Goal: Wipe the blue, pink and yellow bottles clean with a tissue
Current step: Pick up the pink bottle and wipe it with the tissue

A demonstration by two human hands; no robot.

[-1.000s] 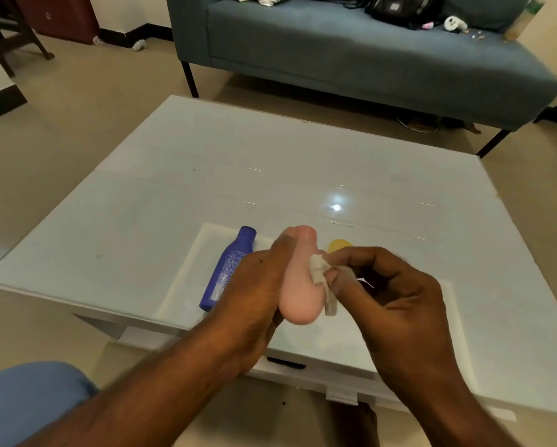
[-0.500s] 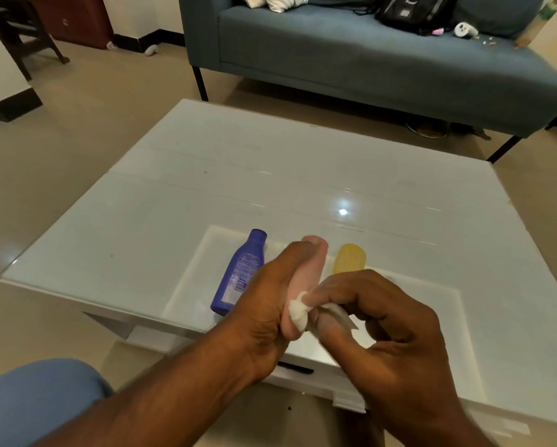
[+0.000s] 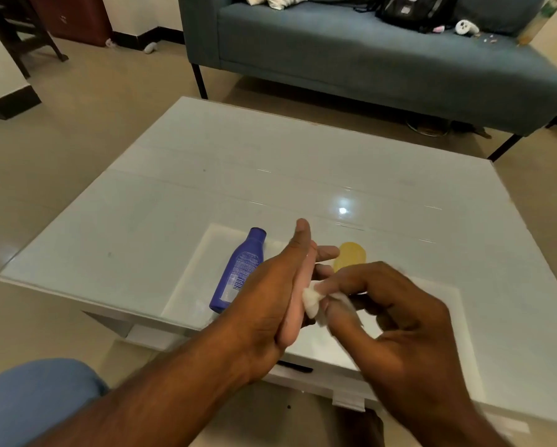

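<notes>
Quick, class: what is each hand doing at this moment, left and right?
Left hand: holds the pink bottle, thumb straight up alongside it.
Right hand: fingers pinch the tissue against the pink bottle.

The white table [image 3: 180, 201] has a glossy, glass-smooth top that mirrors a ceiling light; the blue bottle [image 3: 237, 272], pink bottle [image 3: 298, 304] and yellow bottle [image 3: 349, 258] look like smooth plastic, the tissue [image 3: 312, 300] soft crumpled paper, the sofa [image 3: 367, 59] matt woven cloth
</notes>
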